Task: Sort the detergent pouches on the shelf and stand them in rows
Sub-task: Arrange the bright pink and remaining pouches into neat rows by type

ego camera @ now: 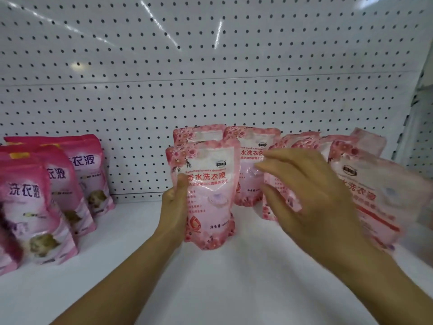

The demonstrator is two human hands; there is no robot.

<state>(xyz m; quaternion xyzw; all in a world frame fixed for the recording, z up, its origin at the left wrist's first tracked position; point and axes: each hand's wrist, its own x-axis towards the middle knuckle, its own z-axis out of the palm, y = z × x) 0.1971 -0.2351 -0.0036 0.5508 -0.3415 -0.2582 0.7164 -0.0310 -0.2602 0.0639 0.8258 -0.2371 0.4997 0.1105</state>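
My left hand [174, 208] grips the left edge of a light pink floral detergent pouch [208, 195], which stands upright on the white shelf [210, 277]. Two more light pink pouches [253, 165] stand behind it near the pegboard. My right hand [311, 198] hovers blurred with fingers spread, in front of several leaning light pink pouches [365, 191] on the right; it holds nothing. A row of three dark pink pouches [35, 207] stands at the left, one behind another.
A white pegboard back wall [187, 66] rises behind the shelf. The shelf's right side post [419, 113] borders the light pink pouches. Bare shelf surface lies between the dark pink row and the held pouch.
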